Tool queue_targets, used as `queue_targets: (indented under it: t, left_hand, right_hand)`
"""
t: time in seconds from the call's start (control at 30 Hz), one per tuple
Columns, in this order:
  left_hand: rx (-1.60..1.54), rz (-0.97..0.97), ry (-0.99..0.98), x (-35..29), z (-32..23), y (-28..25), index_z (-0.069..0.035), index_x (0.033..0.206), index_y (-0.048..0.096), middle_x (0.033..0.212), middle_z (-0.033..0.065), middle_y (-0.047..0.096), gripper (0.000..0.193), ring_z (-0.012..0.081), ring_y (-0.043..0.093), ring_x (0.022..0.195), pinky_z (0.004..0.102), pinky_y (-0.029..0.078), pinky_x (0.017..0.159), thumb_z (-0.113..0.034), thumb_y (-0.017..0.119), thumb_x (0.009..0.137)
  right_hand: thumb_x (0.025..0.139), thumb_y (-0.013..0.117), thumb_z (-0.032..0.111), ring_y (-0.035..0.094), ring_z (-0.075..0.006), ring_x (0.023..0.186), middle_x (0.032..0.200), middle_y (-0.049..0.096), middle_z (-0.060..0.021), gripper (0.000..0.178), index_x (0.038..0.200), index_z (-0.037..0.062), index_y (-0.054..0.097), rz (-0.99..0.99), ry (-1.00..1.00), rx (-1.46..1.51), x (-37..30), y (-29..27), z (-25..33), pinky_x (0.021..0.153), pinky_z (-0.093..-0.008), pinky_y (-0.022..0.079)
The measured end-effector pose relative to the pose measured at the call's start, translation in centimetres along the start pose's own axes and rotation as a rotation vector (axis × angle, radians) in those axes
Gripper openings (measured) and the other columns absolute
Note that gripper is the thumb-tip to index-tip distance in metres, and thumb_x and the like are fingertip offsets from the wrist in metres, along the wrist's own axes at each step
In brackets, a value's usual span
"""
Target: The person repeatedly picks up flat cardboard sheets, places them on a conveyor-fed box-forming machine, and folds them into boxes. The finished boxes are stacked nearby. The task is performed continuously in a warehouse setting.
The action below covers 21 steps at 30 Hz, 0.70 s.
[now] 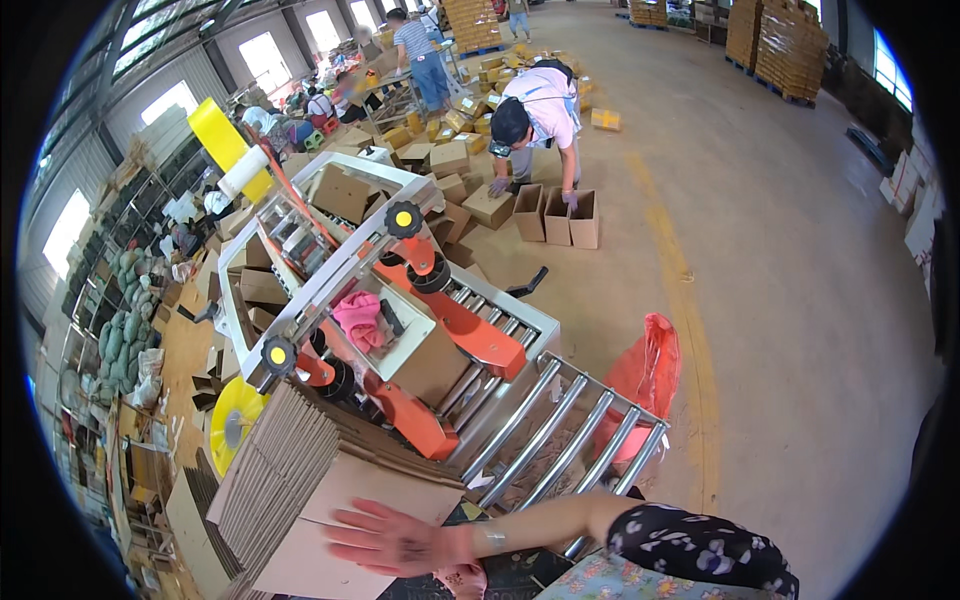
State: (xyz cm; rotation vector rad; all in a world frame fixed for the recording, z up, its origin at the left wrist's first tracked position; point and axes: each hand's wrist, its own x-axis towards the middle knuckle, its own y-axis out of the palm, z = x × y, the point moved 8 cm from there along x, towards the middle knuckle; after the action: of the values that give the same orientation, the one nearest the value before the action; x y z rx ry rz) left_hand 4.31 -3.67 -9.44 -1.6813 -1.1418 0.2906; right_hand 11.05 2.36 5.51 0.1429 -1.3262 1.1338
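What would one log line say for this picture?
right hand: flat on cardboard stack | left hand: not in view | beside stack: taping machine, roller track | behind: person bent over boxes

The scene is seen from a single head-worn fisheye camera, angled down and forward over a carton-sealing machine [400,290] and its roller conveyor [560,430]. The stack of flattened cardboard [300,480] is viewed from close, at the lower edge. The warehouse floor [780,260] is shown far beyond, its lines bent toward the rim.
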Motion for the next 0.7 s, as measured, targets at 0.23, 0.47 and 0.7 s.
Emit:
queue_targets:
  t: [0.23,0.47,0.7]
  left_hand:
    - [-0.049,-0.201,0.036,2.4,-1.6,-10.0,0.001,0.128,0.054,0.131,0.0261,0.05,0.038,0.046,0.046,0.122,0.0579,0.035,0.104,-0.014,0.056,0.094]
    - [0.335,-0.157,0.133,6.1,-1.1,-26.8,0.004,0.132,0.049,0.131,0.0254,0.052,0.042,0.0431,0.049,0.121,0.0508,0.038,0.104,-0.022,0.05,0.1]
    - [0.385,0.201,-0.435,8.1,7.3,-27.4,-0.006,0.135,0.05,0.111,0.0214,0.065,0.052,0.0363,0.063,0.099,0.0453,0.049,0.083,-0.039,0.055,0.095]
  right_hand:
    - [0.086,0.057,0.044,0.03,-0.0361,0.14,0.144,0.043,-0.0147,0.066,0.136,0.0032,0.046,0.221,-0.019,-0.201,6.1,8.5,-1.5,0.118,-0.0587,0.01]
    - [0.086,0.058,0.029,0.025,-0.0288,0.145,0.137,0.05,-0.0058,0.02,0.086,0.0096,0.053,0.175,-0.098,0.165,2.0,3.4,4.4,0.118,-0.0612,-0.001]
    - [0.075,0.061,0.022,0.058,-0.0257,0.082,0.076,0.055,-0.0076,0.02,0.07,0.0053,0.051,0.174,-0.245,0.576,-1.0,-8.9,9.3,0.088,-0.0429,0.041]
